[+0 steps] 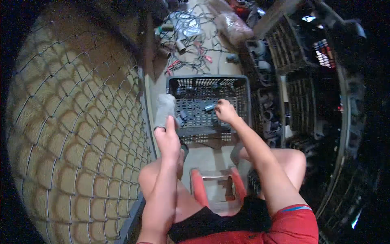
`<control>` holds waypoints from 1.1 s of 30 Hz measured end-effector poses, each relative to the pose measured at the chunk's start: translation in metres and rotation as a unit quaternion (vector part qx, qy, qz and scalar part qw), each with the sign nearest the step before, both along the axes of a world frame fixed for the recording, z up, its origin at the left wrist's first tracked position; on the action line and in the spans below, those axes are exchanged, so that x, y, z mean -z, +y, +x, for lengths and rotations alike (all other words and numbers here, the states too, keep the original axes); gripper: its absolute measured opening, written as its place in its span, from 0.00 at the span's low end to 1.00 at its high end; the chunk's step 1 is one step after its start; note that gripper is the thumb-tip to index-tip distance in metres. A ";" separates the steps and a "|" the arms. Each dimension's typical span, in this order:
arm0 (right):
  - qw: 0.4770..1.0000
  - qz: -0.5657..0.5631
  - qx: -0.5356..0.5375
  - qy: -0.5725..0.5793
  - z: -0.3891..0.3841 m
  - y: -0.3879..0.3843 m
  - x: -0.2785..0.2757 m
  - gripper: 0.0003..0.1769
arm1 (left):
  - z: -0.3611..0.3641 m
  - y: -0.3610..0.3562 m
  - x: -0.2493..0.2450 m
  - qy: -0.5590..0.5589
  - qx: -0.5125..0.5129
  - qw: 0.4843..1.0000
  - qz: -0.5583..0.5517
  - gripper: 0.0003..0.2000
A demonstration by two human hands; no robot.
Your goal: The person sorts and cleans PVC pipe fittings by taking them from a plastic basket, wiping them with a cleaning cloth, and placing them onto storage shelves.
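Small cylindrical part [210, 107] – inside crate [191, 83], toward its right wall | right hand [225, 112] – fingers pinch the part | left hand [166, 138] – clenched on grey cloth [164, 109] at crate's left rim | risk – pinch seems only by fingertips, so the part may slip and fall among the other pieces in the crate

Head camera looks steeply down onto the near crate [191, 83].
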State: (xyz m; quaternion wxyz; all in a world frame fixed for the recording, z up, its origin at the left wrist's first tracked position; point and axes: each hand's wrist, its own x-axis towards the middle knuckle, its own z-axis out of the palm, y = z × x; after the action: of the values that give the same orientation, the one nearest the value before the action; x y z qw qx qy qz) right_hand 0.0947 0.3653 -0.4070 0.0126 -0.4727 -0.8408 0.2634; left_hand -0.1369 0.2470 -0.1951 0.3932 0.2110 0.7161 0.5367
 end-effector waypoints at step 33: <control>0.968 -0.212 -0.007 -0.137 0.030 -0.036 0.176 0.33 | 0.058 -0.009 0.027 -0.177 0.090 0.974 -0.108 0.14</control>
State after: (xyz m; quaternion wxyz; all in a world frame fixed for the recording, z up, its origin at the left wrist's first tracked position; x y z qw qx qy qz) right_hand 0.1250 0.3292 -0.5829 -0.2049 -0.4905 -0.7627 0.3683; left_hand -0.0787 0.2380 -0.2223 0.5813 0.1326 0.6664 0.4477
